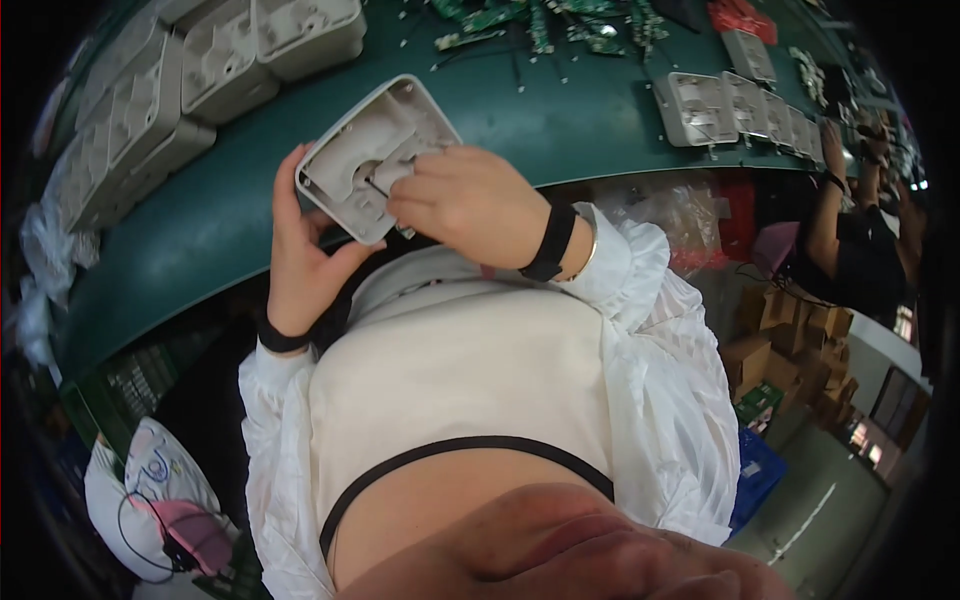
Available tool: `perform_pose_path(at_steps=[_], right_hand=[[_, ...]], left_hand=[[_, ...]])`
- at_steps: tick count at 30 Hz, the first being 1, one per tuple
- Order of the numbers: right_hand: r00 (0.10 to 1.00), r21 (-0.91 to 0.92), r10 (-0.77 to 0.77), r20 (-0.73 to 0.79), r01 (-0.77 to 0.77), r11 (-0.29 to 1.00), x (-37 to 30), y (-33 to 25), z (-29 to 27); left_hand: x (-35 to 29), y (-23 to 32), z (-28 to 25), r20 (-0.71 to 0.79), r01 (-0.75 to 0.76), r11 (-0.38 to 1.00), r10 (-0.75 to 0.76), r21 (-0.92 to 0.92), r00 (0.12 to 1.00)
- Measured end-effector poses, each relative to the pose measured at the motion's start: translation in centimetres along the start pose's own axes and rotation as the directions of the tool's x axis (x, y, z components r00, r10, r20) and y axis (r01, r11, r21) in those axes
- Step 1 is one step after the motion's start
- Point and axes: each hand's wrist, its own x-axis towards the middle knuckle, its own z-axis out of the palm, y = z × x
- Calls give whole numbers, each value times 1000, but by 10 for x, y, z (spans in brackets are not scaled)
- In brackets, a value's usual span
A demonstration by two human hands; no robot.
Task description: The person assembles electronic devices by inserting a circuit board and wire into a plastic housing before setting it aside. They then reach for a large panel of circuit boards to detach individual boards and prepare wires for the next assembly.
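Note:
A pale grey plastic housing (345, 150), shaped like an open shallow box with moulded ribs inside, is tilted above the near edge of the bench. My left hand (300, 245) grips its left side and lower corner, thumb underneath and fingers along the outer wall. Over the right half of the housing, my right hand (465, 195) has its fingers pinched together. From these fingertips a thin dark wire (375, 187) reaches toward a round opening inside the housing. A small greenish piece (405, 232) peeks out below the right fingers; the fingers hide most of it.
Stacked grey housings (225, 65) stand at the far left of the green bench (560, 125). Several green circuit boards (540, 28) with dark wires lie at the back. More housings (695, 110) form a row at right, toward another person's arm (828, 210). Cardboard boxes (790, 335) sit below.

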Motion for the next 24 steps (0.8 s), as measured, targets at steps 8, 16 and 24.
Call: perform_pose_path(at_steps=[8,16,24], right_hand=[[1000,-170,26,10,-24,985,-50,3,-66],[967,-292,252,-27,-248,924,-124,34,-111],[923,-371,380,54,-335,866,-152,53,-128]], left_hand=[[35,24,44,293,70,982,-15,-176,956],[63,23,45,370,-14,999,28,-43,929],[45,11,11,187,56,998,-63,42,980]])
